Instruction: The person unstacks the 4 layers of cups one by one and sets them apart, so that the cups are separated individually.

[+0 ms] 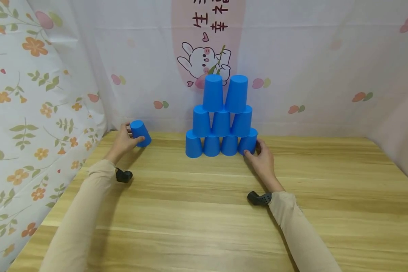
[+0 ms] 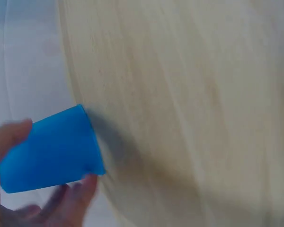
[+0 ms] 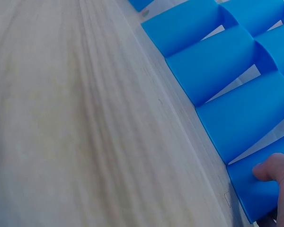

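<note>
Fingers curled, left hand (image 1: 123, 140) is clasping a tapered blue plastic cup (image 1: 140, 132); right hand (image 1: 263, 159), its stacked twin (image 1: 247, 142), ideally gently.

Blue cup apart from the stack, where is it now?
In the head view, the lone blue cup is in the left hand, left of the stack, near the back edge of the table.

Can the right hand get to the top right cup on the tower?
Probably yes. Nothing seems to stand between the right hand and the top right cup, but it would first have to let go of the bottom right cup.
</note>
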Available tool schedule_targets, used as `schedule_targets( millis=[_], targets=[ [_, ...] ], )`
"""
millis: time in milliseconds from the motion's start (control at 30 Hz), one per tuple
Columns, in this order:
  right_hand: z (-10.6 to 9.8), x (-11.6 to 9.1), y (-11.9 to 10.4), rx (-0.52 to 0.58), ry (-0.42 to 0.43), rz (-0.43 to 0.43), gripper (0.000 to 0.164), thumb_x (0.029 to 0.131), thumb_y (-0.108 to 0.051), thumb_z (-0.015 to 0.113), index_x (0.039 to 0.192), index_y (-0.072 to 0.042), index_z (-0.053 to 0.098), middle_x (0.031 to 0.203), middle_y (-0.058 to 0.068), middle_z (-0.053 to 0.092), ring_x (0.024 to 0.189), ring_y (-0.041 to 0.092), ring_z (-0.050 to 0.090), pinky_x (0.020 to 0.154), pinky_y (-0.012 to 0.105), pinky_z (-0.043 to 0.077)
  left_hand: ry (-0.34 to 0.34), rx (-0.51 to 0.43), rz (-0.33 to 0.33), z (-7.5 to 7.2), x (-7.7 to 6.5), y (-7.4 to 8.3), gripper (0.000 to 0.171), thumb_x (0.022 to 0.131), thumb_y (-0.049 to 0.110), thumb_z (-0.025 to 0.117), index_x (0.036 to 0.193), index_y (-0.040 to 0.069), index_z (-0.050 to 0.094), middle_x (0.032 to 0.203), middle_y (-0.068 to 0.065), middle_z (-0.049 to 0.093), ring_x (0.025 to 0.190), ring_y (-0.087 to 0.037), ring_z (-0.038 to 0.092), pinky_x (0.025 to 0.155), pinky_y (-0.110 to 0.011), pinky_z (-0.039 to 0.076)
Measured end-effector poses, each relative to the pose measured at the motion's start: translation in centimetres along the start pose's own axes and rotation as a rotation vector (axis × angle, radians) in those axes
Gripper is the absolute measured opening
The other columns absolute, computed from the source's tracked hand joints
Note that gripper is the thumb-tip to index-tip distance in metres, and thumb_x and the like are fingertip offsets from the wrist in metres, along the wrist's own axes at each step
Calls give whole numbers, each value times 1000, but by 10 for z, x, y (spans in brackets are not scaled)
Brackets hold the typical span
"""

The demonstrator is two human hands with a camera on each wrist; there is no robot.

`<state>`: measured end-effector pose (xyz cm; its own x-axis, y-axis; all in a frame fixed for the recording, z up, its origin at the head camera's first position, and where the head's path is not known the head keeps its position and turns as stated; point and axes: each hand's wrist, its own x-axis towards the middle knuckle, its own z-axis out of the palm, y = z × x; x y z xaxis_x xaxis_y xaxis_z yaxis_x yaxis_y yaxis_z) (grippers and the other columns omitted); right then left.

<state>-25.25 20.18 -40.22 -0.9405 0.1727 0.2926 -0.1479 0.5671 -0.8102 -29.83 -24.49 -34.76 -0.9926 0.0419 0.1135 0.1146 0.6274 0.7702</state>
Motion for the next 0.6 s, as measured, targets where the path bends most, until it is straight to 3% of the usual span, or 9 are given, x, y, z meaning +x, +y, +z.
schedule_targets(
  millis=[100,200,433,600],
  targets=[
    [2,0,-1,1,1,-9,61,85,-17,66,136,5,38,129,25,48,117,38,48,98,48,38,7,34,-28,-6,-2,5,95,89,30,62,144,-5,-8,134,-39,29,121,-52,34,97,-60,31],
    [2,0,-2,4,-1,-11,62,85,-17,66,136,4,38,131,25,48,118,38,47,99,48,38,54,63,-27,-12,-2,10,98,88,45,57,145,-3,-6,138,-36,26,124,-51,31,97,-61,30],
    [1,-1,-2,7,-3,-6,65,86,-17,66,138,4,34,134,25,44,121,38,45,100,48,36,201,62,81,-24,-1,38,90,88,53,53,147,-1,12,146,-27,22,132,-42,23,103,-57,24],
    [0,-1,0,1,-15,0,64,86,-17,65,138,4,34,135,25,44,122,38,44,101,47,36,196,108,159,-25,2,67,84,87,53,53,146,2,21,146,-20,26,133,-35,25,105,-53,24]
  ],
)
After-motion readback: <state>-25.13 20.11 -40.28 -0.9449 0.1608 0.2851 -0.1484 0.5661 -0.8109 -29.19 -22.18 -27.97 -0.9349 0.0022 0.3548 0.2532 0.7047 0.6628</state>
